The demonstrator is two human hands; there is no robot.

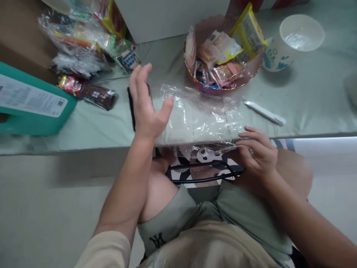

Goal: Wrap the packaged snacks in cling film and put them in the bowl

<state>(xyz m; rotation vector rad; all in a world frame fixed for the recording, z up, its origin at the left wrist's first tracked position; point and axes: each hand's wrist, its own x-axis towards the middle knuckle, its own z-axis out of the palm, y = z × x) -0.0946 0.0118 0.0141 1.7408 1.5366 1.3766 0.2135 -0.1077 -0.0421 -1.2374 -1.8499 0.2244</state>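
My left hand (147, 111) is raised with its fingers spread and the thumb out to the side, nothing in its grasp. Partly covered beneath it lies a dark phone (131, 108). A clear crinkled plastic bag (199, 117) is spread flat at the front of the table, its near edge hanging over the side. At that bag's right corner, my right hand (259, 152) has its thumb and a finger together on the film, while the other fingers are loosely bent. Behind the bag stands a pink gold-rimmed bowl (192, 76) with several wrapped snacks (220, 48).
A white utility knife (264, 112) lies right of the bag, near a paper cup (279, 56). To the left are a teal container (36, 121), a dark snack pack (96, 93) and a heap of packaging (75, 48). A white box (173, 18) stands behind.
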